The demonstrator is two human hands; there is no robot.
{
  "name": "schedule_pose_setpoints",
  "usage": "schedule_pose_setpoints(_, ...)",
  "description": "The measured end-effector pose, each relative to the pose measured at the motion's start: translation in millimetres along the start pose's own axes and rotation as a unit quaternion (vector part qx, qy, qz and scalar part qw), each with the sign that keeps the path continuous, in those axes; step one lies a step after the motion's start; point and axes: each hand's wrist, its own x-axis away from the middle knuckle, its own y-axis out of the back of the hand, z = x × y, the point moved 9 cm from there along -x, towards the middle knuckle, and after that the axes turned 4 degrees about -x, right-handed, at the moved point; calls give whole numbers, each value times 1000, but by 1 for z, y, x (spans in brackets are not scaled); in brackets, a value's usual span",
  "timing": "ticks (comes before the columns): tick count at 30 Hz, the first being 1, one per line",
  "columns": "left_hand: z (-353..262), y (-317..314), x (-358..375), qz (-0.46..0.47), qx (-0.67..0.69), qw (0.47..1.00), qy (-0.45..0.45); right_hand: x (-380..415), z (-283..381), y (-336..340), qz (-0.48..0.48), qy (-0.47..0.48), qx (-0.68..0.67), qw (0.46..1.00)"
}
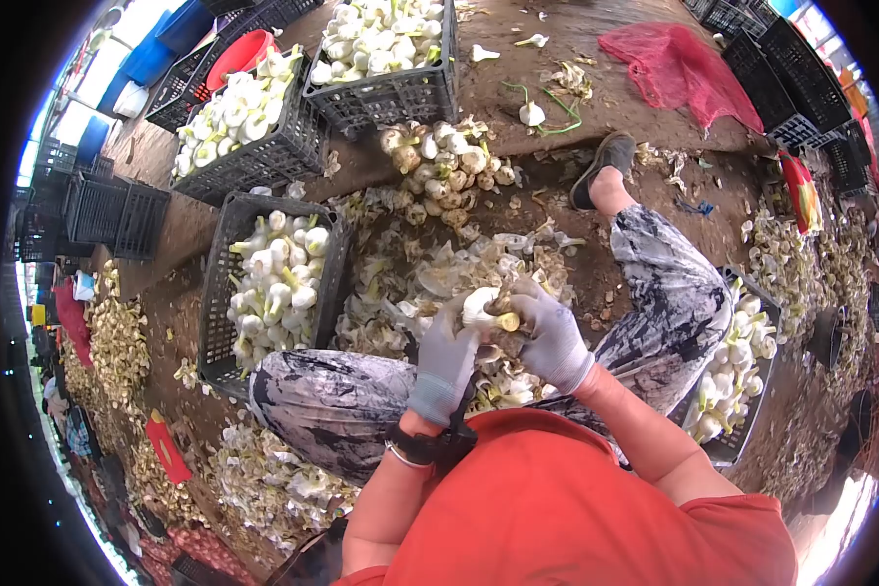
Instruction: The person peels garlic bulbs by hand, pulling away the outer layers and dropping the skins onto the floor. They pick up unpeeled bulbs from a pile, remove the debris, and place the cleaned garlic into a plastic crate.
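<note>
Between both gloved hands, above a heap of peeled skins [439,276], is a white garlic bulb [480,308] with a short cut stem. My left hand [447,354] wears a pale grey glove, its fingers closed round the bulb's left side. My right hand [553,337], also gloved, has its fingers bent at the stem end, touching the bulb. A black crate [215,322] of cleaned garlic stands left of my left hand. Unpeeled, dirt-marked bulbs [449,181] lie in a pile ahead of the skins.
Two more full crates [386,100] [264,161] stand at the upper left, and another crate [742,430] is beside my right leg. A pink mesh sack [679,73] lies at the upper right. Loose bulbs [531,113] and skins litter the floor.
</note>
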Motion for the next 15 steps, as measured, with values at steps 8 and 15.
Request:
schedule_pose_setpoints(8, -45, 11, 9, 53, -214, 951, -218, -3, -35, 5, 26, -175, -218, 960)
schedule_pose_setpoints(15, -31, 11, -2, 44, -59, 995, -72, -7, 19, -1, 73, 109, -4, 991)
